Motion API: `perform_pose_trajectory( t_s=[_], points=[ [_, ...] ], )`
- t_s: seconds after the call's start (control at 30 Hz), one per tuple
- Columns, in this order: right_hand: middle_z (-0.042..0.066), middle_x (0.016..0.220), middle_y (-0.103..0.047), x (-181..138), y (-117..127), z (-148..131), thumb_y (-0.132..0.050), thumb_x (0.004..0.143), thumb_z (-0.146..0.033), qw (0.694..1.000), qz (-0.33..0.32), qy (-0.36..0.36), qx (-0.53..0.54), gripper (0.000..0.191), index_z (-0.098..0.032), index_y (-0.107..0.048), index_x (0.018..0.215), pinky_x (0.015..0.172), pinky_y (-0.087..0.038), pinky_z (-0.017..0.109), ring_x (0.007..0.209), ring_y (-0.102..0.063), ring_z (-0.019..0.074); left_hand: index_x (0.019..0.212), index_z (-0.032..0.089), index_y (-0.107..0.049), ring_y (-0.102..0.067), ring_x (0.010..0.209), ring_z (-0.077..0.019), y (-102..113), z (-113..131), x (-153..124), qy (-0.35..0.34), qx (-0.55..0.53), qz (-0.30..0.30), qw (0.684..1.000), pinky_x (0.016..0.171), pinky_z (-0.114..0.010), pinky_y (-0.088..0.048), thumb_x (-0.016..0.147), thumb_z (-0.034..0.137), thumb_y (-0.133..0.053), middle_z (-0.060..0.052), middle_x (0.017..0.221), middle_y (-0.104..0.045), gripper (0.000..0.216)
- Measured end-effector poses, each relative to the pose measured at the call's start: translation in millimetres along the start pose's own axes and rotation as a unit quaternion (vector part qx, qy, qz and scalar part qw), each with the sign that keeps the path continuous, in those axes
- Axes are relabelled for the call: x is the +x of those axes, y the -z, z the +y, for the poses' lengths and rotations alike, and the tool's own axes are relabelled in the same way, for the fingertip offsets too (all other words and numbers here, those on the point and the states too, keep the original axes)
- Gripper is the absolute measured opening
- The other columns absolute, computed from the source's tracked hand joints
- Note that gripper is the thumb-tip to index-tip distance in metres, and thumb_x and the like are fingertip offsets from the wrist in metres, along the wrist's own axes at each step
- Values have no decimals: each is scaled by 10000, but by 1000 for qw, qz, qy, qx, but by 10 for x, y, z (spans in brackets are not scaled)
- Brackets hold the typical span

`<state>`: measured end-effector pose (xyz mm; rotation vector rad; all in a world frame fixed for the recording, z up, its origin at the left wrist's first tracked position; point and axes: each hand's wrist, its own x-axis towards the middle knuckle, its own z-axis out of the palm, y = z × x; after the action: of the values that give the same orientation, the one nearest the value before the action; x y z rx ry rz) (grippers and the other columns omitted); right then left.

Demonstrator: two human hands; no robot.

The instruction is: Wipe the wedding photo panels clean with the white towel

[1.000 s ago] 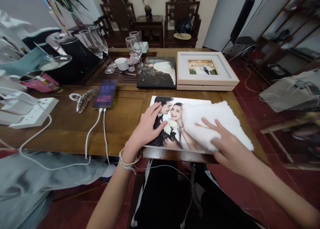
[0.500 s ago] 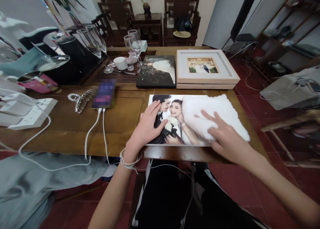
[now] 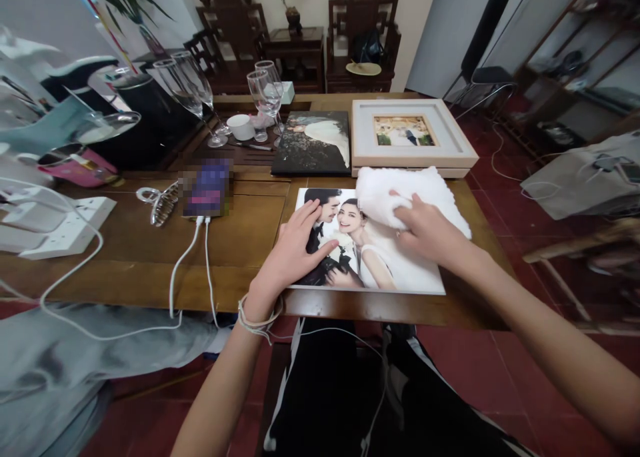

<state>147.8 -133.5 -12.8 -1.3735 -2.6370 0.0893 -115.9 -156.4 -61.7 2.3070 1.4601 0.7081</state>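
A large glossy wedding photo panel (image 3: 400, 274) lies flat at the near edge of the wooden table (image 3: 125, 260). My left hand (image 3: 293, 254) rests flat on its left side, fingers spread, holding it down. My right hand (image 3: 425, 230) presses a white fluffy cloth (image 3: 400, 190) against the panel's upper right part, fingers curled over the cloth. The cloth reaches the base of the white frame behind it.
Behind the panel lie a dark canvas print (image 3: 314, 144) and a white framed photo (image 3: 411, 137). Wine glasses (image 3: 200, 90), a cup (image 3: 243, 126), a phone on cables (image 3: 207, 187), a hair claw (image 3: 160, 200) and a power strip (image 3: 65, 224) sit left. Chairs stand behind.
My right hand has slid the cloth away from me, from the panel's lower right up to its top right edge. My left hand has stayed in place.
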Motion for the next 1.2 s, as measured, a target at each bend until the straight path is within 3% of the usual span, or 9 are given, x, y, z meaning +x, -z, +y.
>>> perform_pose_trajectory(
  t_s=[0.13, 0.3, 0.4, 0.5, 0.7, 0.83, 0.9, 1.07, 1.2],
  points=[
    [150, 986, -686, 127, -40, 83, -434, 683, -6, 1000, 14, -7, 1, 223, -186, -550, 747, 914, -454, 519, 1141, -561, 373, 1428, 221, -360, -288, 1435, -273, -11, -9, 3, 3, -11, 5, 1000, 1169, -499, -254, 884, 511, -559, -122, 1536, -348, 648],
    [222, 1325, -558, -477, -60, -247, -449, 634, 3, 999, 36, 32, -2, 222, -189, -549, 689, 985, -429, 619, 1330, -404, 399, 1426, 203, -361, -287, 1433, -274, -7, 0, 6, 11, -12, 5, 1000, 1172, -495, -247, 875, 514, -574, -129, 1536, -344, 668],
    [164, 1390, -524, -871, -20, -504, -431, 614, 19, 996, 41, 73, 27, 245, -206, -528, 628, 1042, -384, 643, 1373, -350, 370, 1434, 195, -350, -272, 1439, -278, -2, 14, 3, 17, -5, -3, 1000, 1175, -498, -240, 883, 510, -560, -130, 1545, -328, 669],
    [134, 1399, -522, -1024, 16, -618, -430, 604, 16, 994, 35, 92, 38, 245, -211, -521, 610, 1045, -390, 642, 1372, -355, 357, 1450, 207, -323, -257, 1446, -270, -2, 12, 0, 13, -4, -8, 1000, 1174, -505, -236, 945, 454, -458, -114, 1552, -318, 578],
    [214, 1275, -601, -468, -1, -314, -458, 627, -5, 999, 17, 46, 12, 210, -192, -541, 673, 968, -455, 571, 1276, -477, 379, 1434, 202, -343, -275, 1441, -227, -13, -26, 7, 9, -8, -6, 1000, 1183, -473, -233, 996, 300, -286, -93, 1542, -344, 453],
    [146, 904, -698, 68, 11, -61, -435, 659, -3, 1000, -11, -2, -9, 223, -197, -528, 716, 882, -466, 485, 1120, -576, 366, 1422, 164, -359, -279, 1437, -231, -16, -38, 9, 4, -3, -6, 1000, 1182, -464, -242, 984, 276, -298, -111, 1536, -350, 456],
    [139, 870, -689, 153, 8, -32, -427, 668, 0, 1000, -8, -5, -12, 225, -193, -527, 723, 873, -458, 470, 1090, -586, 359, 1420, 149, -361, -281, 1436, -232, -17, -36, 11, 6, -1, -5, 1000, 1181, -464, -247, 980, 270, -303, -117, 1534, -353, 460],
    [244, 1295, -567, -363, -44, -302, -449, 642, 8, 999, 26, 24, -7, 217, -172, -556, 700, 969, -422, 582, 1290, -447, 397, 1416, 144, -365, -285, 1432, -236, -27, -22, 22, 15, 13, -6, 1000, 1172, -484, -260, 976, 253, -301, -113, 1535, -354, 458],
    [141, 1394, -527, -925, -14, -601, -425, 609, 32, 996, 29, 79, 34, 251, -194, -533, 610, 1062, -358, 614, 1381, -340, 356, 1409, 141, -373, -290, 1429, -249, -36, -15, 27, 10, 22, -4, 1000, 1163, -497, -272, 973, 251, -302, -124, 1531, -357, 455]
  ],
)
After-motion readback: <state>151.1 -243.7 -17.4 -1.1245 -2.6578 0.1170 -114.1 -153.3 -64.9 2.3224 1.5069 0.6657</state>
